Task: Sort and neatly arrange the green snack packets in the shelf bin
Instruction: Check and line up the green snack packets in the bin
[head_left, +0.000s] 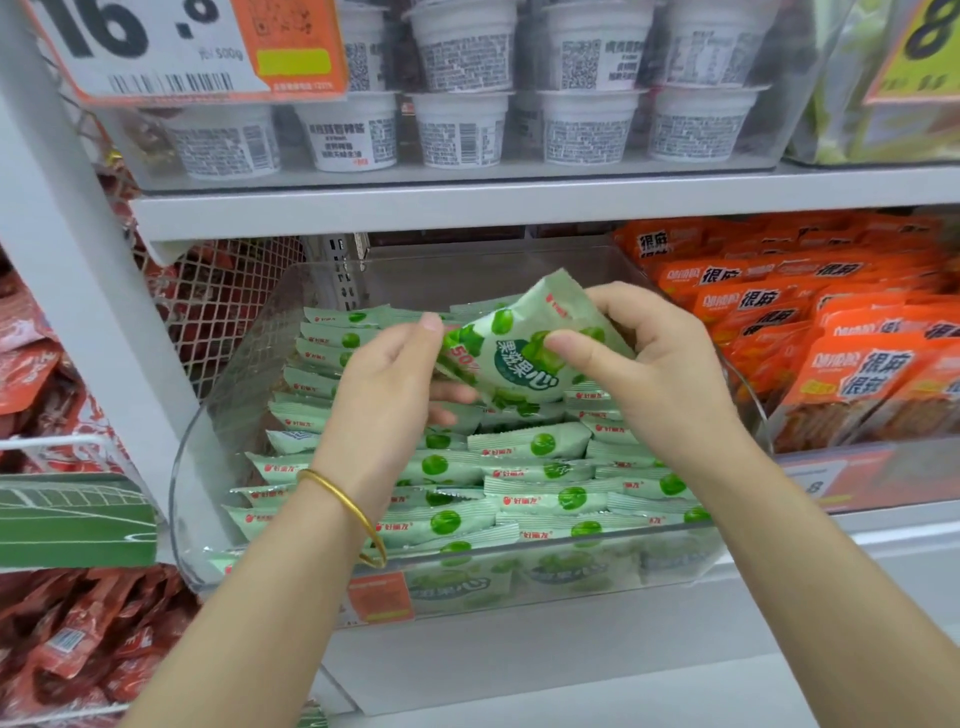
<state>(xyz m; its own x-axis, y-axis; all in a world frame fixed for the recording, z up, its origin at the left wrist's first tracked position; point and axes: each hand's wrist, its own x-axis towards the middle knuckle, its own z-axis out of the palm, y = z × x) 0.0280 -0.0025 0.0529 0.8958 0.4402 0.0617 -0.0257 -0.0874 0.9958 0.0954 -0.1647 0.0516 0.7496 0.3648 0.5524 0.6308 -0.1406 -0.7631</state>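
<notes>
sorting stands mid-step: the left hand and right hand grip one green packet in curled fingers just above the clear bin (rows of packets lie below), and it likely needs levelling and slotting into a row next.

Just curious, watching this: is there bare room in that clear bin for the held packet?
Bare room shows only at the back of the clear bin, between its rear wall and the rearmost green packets. Middle and front rows are crowded to the front wall. The left hand and right hand hold the lifted packet above them.
</notes>
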